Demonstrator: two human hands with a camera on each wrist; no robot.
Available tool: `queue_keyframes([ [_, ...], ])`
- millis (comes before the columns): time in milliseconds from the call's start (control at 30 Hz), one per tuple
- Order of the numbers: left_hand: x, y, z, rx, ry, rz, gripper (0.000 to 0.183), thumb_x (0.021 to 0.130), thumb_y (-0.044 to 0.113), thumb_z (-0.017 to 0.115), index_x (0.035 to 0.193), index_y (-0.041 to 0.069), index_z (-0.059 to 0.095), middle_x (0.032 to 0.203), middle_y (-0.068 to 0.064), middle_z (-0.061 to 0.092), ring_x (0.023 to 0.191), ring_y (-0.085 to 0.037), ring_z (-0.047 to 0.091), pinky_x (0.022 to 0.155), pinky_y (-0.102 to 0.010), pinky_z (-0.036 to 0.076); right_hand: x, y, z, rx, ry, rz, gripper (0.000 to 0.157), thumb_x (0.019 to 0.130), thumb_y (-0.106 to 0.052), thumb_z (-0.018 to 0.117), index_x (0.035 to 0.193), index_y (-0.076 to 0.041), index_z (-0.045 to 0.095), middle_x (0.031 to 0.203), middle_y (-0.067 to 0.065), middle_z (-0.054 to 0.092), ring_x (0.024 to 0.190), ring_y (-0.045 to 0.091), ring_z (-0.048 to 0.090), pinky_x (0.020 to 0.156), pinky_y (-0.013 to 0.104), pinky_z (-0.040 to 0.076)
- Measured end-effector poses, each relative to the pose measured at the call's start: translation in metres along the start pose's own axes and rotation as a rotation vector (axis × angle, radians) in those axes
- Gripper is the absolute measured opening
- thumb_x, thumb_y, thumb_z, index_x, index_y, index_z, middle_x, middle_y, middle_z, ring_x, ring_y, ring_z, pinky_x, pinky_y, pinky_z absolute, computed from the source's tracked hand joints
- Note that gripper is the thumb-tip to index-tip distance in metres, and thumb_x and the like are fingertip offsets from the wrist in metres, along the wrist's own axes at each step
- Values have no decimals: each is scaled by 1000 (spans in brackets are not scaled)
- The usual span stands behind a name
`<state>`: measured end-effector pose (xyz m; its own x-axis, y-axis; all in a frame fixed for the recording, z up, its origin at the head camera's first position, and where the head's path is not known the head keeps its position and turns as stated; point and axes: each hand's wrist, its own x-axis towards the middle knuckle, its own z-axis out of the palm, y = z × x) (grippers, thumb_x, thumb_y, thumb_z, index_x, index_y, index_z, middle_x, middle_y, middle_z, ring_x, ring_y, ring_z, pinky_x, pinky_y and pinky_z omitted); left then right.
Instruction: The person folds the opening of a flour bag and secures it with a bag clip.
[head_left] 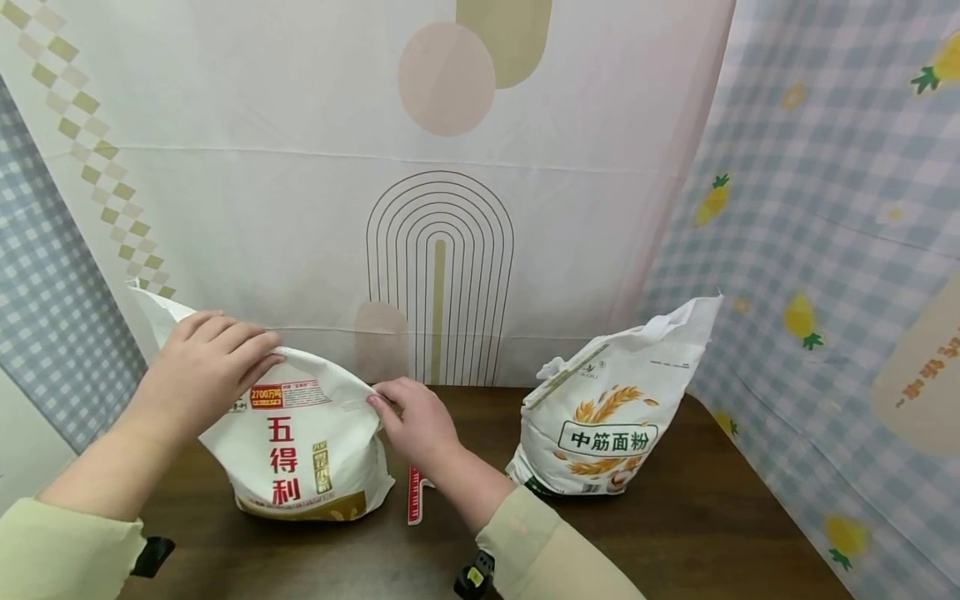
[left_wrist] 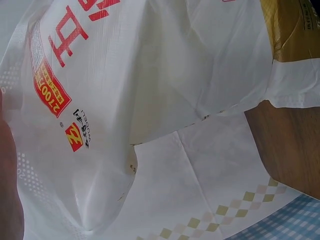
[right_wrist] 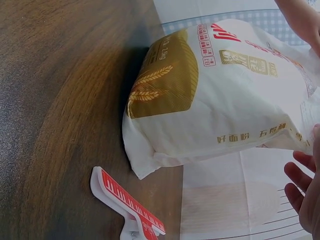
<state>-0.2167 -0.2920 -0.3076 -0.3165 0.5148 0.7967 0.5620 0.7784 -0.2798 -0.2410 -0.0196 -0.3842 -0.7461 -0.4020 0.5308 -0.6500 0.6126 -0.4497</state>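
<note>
A white flour bag with red and gold print stands on the table at the left in the head view, its top folded over. My left hand grips the bag's top edge on the left side, fingers over the far side and thumb in front. With thumb and forefinger, my right hand pinches the right end of that top edge. In the right wrist view, the bag's gold lower panel rests on the table. Just right of the bag lies a red and white clip, partly hidden by my right forearm in the head view.
A second white flour bag with wheat-ear print stands to the right, its top slanting up to a corner. Behind the dark wooden table hangs a white patterned cloth. A blue checked cloth borders the right side.
</note>
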Motion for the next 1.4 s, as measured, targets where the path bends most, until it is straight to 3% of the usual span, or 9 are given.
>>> queue_keyframes([
  [367,-3,2,2,24,-7,-13,50,107,44,36,103,9,72,95,-10,71,91,-36,62,94,-57,42,-2,2,1,20,-5,8,20,101,-30,59,107,-20,74,98,-8,68,88,3,60,77,17,50],
  [700,-3,4,6,14,60,-8,48,106,44,39,102,9,71,94,-11,71,88,-38,61,93,-59,42,-6,3,0,63,-9,35,23,102,-33,56,112,-19,72,104,-8,65,94,4,60,80,17,50],
  [933,-3,5,7,11,86,-10,47,105,44,40,102,9,71,92,-11,70,86,-38,61,93,-60,42,-11,8,-1,112,-14,83,31,104,-34,51,123,-16,67,106,-7,64,98,13,62,83,22,50],
  [1067,-3,5,7,12,84,-15,47,105,44,40,102,9,71,92,-11,70,87,-39,60,94,-60,42,-15,12,-2,118,-28,127,34,104,-36,49,126,-15,64,108,-6,64,99,12,61,84,25,51],
  [1400,-5,4,8,14,86,-16,47,105,45,40,103,10,71,92,-11,70,87,-38,61,94,-60,42,-30,29,2,144,-31,177,40,102,-44,49,124,-14,63,105,-7,63,98,14,62,82,26,50],
])
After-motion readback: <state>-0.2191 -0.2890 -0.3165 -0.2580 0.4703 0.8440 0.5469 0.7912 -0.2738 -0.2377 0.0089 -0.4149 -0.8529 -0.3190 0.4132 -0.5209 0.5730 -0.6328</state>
